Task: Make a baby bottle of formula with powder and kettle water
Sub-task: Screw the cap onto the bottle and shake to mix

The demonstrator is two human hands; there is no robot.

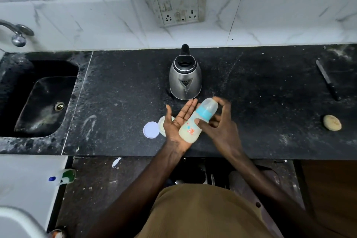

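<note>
The baby bottle (190,129) is tilted, with a blue collar and a clear cap, and holds milky liquid. It lies across the flat palm of my left hand (173,124), whose fingers are stretched out. My right hand (222,127) presses on it from the right, thumb on the bottle's body and fingers curled near the cap. The steel kettle (185,79) stands on the black counter (119,92) just behind my hands, lid open and spout facing me. A small open powder tub (161,121) sits partly hidden behind my left hand, its white lid (151,130) lying beside it.
A black sink (42,102) with a tap (17,33) is at the left. A knife (327,80) and a round yellowish lump (332,122) lie on the counter's right side. A wall socket (178,6) is above the kettle.
</note>
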